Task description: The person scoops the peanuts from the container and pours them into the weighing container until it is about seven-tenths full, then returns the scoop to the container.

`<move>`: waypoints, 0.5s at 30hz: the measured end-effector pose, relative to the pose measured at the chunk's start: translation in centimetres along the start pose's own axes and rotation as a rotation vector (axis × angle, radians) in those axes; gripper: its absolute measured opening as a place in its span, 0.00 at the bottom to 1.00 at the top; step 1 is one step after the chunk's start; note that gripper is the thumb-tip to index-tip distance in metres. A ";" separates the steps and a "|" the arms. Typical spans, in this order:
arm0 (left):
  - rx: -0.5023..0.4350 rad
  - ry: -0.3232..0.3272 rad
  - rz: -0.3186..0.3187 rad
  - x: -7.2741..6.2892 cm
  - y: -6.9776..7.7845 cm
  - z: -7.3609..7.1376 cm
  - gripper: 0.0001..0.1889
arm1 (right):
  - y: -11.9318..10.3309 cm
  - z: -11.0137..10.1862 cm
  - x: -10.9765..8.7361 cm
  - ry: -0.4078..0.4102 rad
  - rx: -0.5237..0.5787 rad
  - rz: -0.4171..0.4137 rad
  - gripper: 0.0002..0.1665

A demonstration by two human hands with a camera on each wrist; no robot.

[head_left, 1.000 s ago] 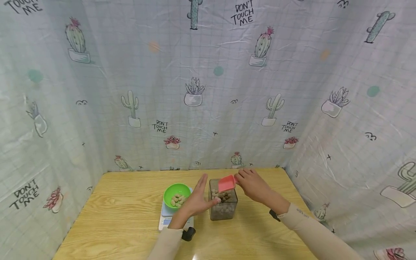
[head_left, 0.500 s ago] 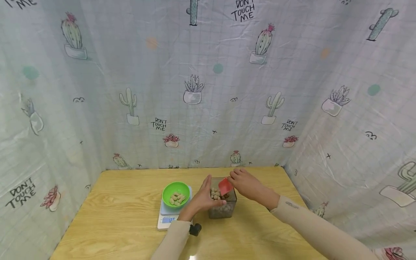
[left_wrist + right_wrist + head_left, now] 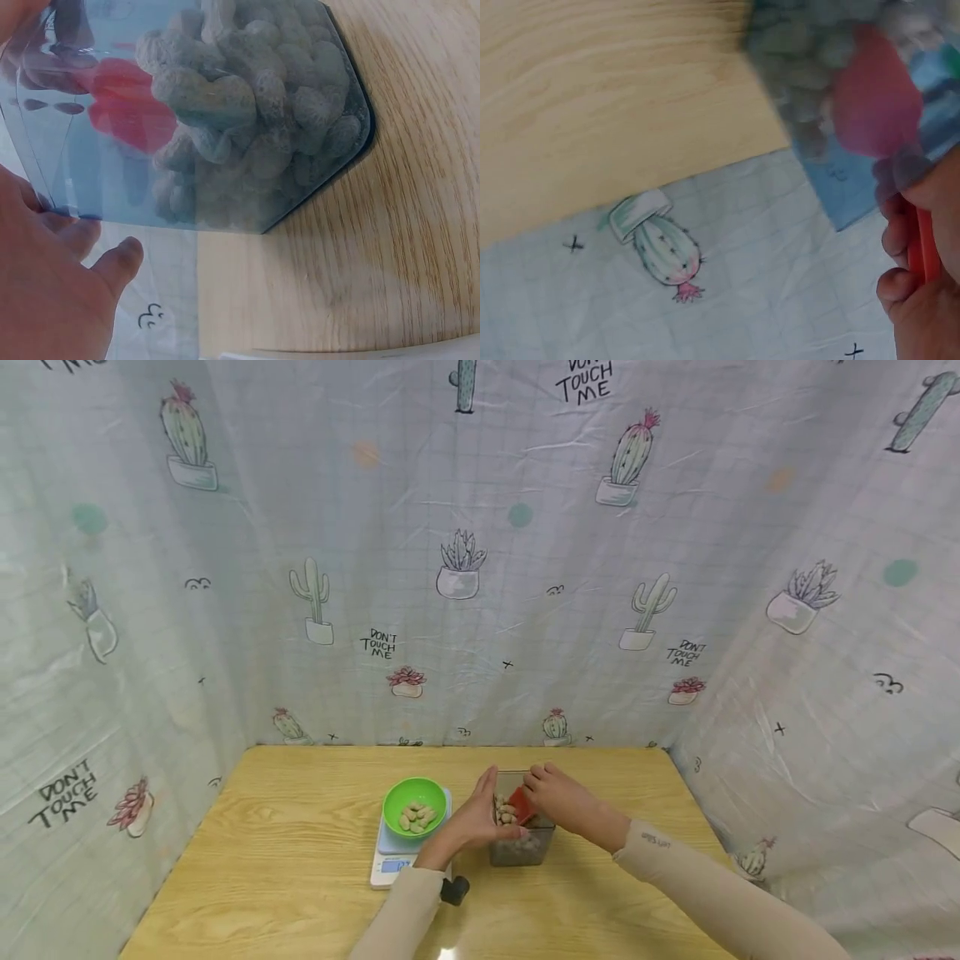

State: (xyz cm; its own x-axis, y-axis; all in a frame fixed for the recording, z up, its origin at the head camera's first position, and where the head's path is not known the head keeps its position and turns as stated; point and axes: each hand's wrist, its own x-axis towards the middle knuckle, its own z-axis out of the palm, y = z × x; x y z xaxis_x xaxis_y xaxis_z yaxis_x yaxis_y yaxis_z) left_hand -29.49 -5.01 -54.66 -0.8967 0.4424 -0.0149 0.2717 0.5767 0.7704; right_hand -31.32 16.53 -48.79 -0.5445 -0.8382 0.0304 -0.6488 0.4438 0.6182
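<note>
A clear grey plastic container (image 3: 519, 855), partly filled with peanuts in their shells (image 3: 262, 112), stands on the table. My left hand (image 3: 478, 821) holds it at the upper left, the thumb across the near side and the fingers along the left side. My right hand (image 3: 567, 798) grips a red scoop (image 3: 522, 806) by its handle (image 3: 924, 244). The scoop's head is inside the container, tilted down, with its tip at the peanuts. Left of the container, a green bowl (image 3: 412, 789) with several peanuts (image 3: 417, 817) rests on a white digital scale (image 3: 384, 875) with a lit display.
Under everything is a light wood-patterned table (image 3: 300, 835). A pale curtain (image 3: 390, 527) printed with cactuses hangs behind the table and along both sides. My left forearm passes close beside the scale.
My right hand has lowered the scoop from above the rim down into the container, tilting it. My left hand has moved right and taken hold of the container. The head view has shifted slightly.
</note>
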 end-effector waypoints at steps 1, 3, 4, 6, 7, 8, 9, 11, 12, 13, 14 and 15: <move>0.006 0.002 0.008 0.0 0.1 -0.1 0.66 | -0.1 0.1 0.1 0.005 0.015 0.003 0.14; 0.009 0.009 0.014 0.0 0.2 -0.2 0.66 | 0.0 0.2 0.4 0.019 0.048 0.020 0.12; 0.012 0.010 0.014 0.0 0.2 -0.3 0.66 | 0.0 0.2 0.4 0.025 0.066 0.027 0.12; 0.019 0.014 0.020 0.0 0.4 -0.2 0.65 | 0.2 0.0 0.3 0.021 0.093 0.020 0.12; 0.021 0.009 0.017 0.0 0.5 -0.2 0.65 | 0.2 -0.2 0.2 0.013 0.107 0.012 0.12; 0.017 0.003 0.011 0.0 0.7 -0.2 0.66 | 0.3 -0.4 0.1 0.006 0.114 0.004 0.11; 0.019 -0.002 0.008 -0.1 0.8 -0.1 0.66 | 0.3 -0.6 0.0 -0.002 0.122 -0.001 0.11; 0.012 -0.007 0.001 -0.2 0.9 0.1 0.65 | 0.2 -0.8 -0.2 -0.011 0.139 0.001 0.12; 0.010 -0.009 -0.002 -0.2 0.9 0.1 0.65 | 0.1 -0.7 -0.2 -0.011 0.148 0.012 0.13; 0.002 -0.007 -0.007 -0.2 0.9 0.1 0.65 | 0.0 -0.6 -0.2 -0.003 0.156 0.022 0.13; -0.002 -0.002 -0.009 -0.2 0.8 0.1 0.65 | -0.1 -0.4 -0.1 0.006 0.165 0.029 0.13; -0.005 0.002 -0.012 -0.3 0.7 0.0 0.65 | -0.2 -0.3 0.0 0.017 0.175 0.029 0.13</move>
State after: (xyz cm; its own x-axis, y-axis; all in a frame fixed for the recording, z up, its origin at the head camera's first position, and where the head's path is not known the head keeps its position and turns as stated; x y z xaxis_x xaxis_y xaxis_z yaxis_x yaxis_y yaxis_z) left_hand -29.06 -4.73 -54.10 -0.9004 0.4346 -0.0228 0.2595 0.5782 0.7735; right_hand -31.03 16.37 -48.63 -0.5559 -0.8291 0.0602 -0.7164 0.5145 0.4711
